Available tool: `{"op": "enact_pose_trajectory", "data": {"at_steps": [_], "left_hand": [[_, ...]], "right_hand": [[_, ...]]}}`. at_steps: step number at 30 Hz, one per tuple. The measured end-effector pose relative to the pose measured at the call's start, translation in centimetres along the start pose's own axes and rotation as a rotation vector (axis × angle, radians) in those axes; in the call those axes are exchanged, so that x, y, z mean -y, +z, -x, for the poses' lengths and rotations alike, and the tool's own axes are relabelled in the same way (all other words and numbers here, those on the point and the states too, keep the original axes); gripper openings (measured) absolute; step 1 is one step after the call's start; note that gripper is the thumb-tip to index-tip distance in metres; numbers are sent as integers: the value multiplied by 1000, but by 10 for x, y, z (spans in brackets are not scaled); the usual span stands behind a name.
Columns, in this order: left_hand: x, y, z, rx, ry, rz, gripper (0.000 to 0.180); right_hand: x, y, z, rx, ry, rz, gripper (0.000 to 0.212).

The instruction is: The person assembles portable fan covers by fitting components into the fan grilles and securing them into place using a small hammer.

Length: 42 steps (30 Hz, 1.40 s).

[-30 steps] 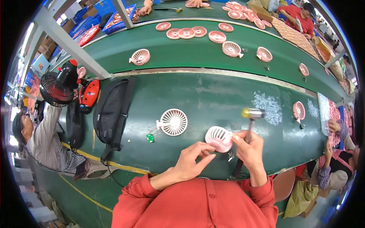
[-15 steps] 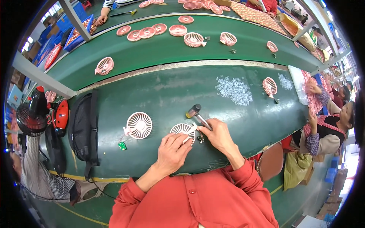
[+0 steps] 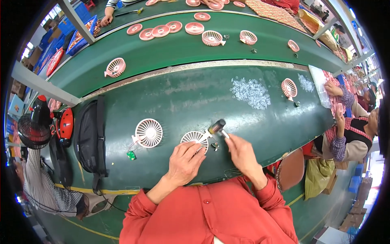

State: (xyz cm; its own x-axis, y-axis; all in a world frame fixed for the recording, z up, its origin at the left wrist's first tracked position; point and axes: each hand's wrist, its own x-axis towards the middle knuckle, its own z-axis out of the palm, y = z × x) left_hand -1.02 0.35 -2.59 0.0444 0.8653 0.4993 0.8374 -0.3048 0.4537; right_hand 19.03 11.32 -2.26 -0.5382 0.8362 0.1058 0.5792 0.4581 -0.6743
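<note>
My left hand presses a white slatted fan housing against the table, its fingers closed over the near side. A pale tab sticks out from the housing toward the upper right. In my right hand is the handle of a hammer with a dark head, slightly blurred. The head is over or against the tab; I cannot tell if they touch. Beside the housing lies a small dark part with wires. Another white fan housing, wired to a green circuit board, lies to the left.
Small clear rings lie heaped at the far right, near another fan housing. A black bag and a small black fan sit left. Pink parts ride the green belt beyond. A co-worker works at right.
The hammer's head has swung right and down toward the tab, and my right hand has shifted right and toward me. Parts on the belt have moved slightly right. My left hand stays put.
</note>
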Motion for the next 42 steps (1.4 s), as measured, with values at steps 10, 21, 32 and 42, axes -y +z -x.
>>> {"op": "enact_pose_trajectory", "data": {"at_steps": [10,21,32,42], "left_hand": [[7,-20,-6,-7,-10,176,25],[6,-25,-9,-75,-132,150,27],[3,-17,-13,165,-222,-159,82],[-4,-27,-24,69,-247,229,75]], "right_hand": [[-35,-21,-100,-208,262,-137,22],[-40,2,-126,-192,114,256,17],[8,-31,-72,205,563,-965,16],[10,-9,-47,445,675,-1371,18]]}}
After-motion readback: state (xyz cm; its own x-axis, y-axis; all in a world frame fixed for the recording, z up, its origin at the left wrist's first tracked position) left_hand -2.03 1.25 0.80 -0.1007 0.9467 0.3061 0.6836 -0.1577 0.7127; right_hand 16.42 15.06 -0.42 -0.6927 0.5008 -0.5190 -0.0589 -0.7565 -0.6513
